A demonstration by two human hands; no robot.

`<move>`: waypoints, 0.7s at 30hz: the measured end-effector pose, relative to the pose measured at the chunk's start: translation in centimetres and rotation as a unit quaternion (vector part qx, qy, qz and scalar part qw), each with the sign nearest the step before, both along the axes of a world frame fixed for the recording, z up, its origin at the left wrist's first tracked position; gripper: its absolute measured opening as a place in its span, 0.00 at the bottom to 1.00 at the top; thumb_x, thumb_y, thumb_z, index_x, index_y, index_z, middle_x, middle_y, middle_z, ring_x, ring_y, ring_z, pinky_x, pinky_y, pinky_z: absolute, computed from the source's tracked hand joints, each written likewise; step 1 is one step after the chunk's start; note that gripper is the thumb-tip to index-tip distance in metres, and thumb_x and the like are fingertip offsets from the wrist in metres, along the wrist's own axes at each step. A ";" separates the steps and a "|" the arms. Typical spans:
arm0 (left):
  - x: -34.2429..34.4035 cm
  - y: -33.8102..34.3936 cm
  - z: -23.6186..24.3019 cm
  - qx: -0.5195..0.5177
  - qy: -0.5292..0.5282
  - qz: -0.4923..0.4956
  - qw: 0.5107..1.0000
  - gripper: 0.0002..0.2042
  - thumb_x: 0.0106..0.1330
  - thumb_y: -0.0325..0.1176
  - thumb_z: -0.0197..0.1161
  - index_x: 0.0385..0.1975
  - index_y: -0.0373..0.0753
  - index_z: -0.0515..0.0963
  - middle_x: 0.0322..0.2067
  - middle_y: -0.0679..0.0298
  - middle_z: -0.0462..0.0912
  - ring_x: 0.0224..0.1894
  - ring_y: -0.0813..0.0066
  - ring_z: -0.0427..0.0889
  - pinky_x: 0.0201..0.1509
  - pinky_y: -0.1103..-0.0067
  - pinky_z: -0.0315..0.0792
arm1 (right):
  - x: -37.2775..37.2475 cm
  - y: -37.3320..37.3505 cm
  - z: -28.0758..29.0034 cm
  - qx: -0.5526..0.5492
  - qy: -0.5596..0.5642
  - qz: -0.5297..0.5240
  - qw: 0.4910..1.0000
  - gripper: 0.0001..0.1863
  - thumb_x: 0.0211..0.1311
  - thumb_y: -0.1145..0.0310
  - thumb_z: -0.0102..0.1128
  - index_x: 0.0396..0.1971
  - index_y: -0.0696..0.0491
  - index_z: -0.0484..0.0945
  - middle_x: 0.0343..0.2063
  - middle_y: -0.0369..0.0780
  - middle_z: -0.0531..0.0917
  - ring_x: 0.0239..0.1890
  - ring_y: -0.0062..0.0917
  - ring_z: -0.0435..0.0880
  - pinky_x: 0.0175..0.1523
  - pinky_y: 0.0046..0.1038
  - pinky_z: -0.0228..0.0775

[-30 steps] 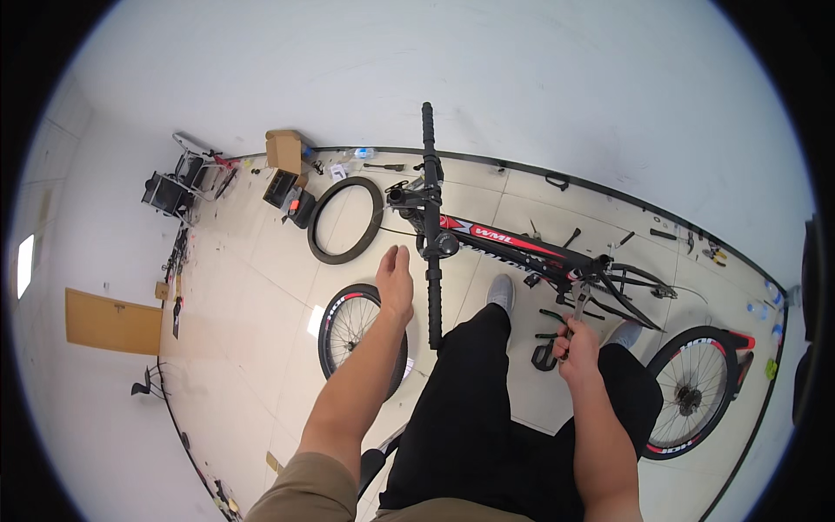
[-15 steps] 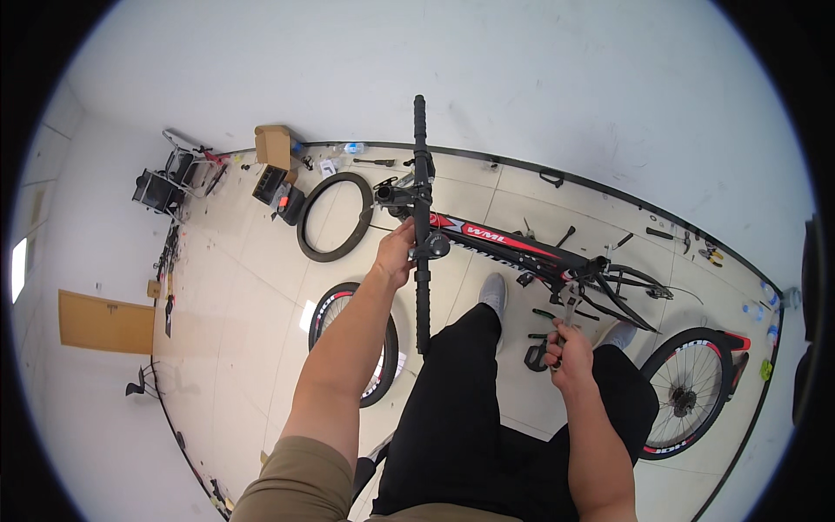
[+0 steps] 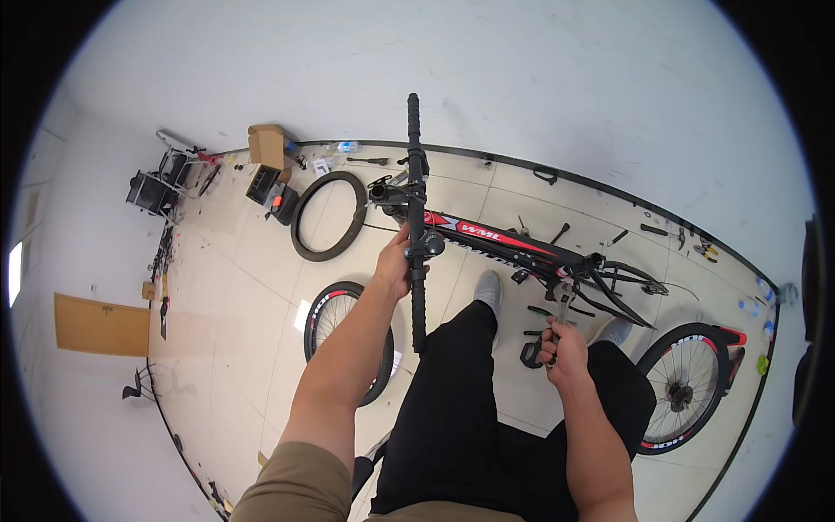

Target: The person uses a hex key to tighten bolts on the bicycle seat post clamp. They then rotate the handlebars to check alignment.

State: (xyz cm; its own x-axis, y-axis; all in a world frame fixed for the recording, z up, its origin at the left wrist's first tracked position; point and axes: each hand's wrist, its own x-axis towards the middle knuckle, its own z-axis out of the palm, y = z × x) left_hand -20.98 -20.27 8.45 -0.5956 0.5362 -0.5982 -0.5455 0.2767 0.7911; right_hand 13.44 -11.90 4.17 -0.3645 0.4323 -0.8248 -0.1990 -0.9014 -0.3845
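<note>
A black and red bicycle frame (image 3: pixel 496 235) stands in front of me without wheels, its handlebar (image 3: pixel 417 300) pointing toward and away from me. My left hand (image 3: pixel 393 265) is closed around the handlebar beside the round black shifter (image 3: pixel 429 244), its fingers partly hidden beneath the bar. To the right, my right hand (image 3: pixel 565 351) grips a silver adjustable wrench (image 3: pixel 563 300). The wrench's jaws are at the lower part of the frame; I cannot tell what they touch there. A black pedal (image 3: pixel 531 352) is just left of my right hand.
A wheel (image 3: pixel 326 317) lies beyond my left forearm, and a rear wheel (image 3: pixel 683 391) rests at the right. A loose tyre (image 3: pixel 304 230), an open cardboard box (image 3: pixel 266 146) and a toolbox (image 3: pixel 280 202) are at the far left. Pliers (image 3: pixel 706 251) and a hammer (image 3: pixel 681 237) lie along the wall.
The whole view has shifted slightly. My right hand and the wrench have turned a little, the wrench now standing more upright. The left hand keeps its hold on the handlebar.
</note>
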 end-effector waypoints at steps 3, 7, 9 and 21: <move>1.0 -1.9 -0.9 -0.009 0.003 0.001 1.000 0.21 0.79 0.40 0.41 0.69 0.46 0.66 0.47 0.62 0.81 0.41 0.70 0.82 0.39 0.70 0.79 | -0.4 -0.1 0.4 -0.006 -0.008 -0.001 1.000 0.09 0.72 0.68 0.50 0.48 0.53 0.72 0.26 0.35 0.72 0.18 0.14 0.62 0.21 0.20 0.55; 4.7 -4.3 -0.2 -0.037 0.041 0.008 0.998 0.27 0.80 0.54 0.40 0.61 0.36 0.69 0.50 0.59 0.79 0.47 0.65 0.81 0.48 0.69 0.77 | -0.1 -0.2 0.0 -0.001 -0.001 -0.001 1.000 0.11 0.72 0.67 0.52 0.51 0.53 0.73 0.27 0.35 0.72 0.19 0.13 0.63 0.20 0.20 0.55; 6.2 -5.8 0.0 -0.041 0.068 0.006 0.997 0.26 0.79 0.55 0.41 0.59 0.38 0.71 0.46 0.60 0.78 0.43 0.70 0.81 0.46 0.72 0.75 | -0.2 -0.4 -0.1 0.015 0.005 0.001 1.000 0.11 0.73 0.67 0.52 0.49 0.53 0.74 0.27 0.35 0.72 0.18 0.14 0.63 0.20 0.20 0.55; 10.4 -11.9 -1.3 -0.214 0.450 -0.021 0.867 0.25 0.63 0.33 0.66 0.62 0.42 0.73 0.47 0.46 0.81 0.51 0.48 0.82 0.55 0.63 0.74 | 1.1 -2.1 0.4 0.308 -0.117 0.045 0.943 0.13 0.75 0.66 0.50 0.52 0.55 0.76 0.20 0.32 0.74 0.15 0.12 0.66 0.19 0.19 0.56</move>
State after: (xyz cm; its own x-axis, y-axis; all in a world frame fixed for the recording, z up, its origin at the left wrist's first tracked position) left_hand -10.59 -32.20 7.13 -0.9094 0.4128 -0.0511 0.2571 0.6543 0.7112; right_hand 14.52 -14.00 4.54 -0.2609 0.8315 -0.4904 0.0234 -0.5024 -0.8643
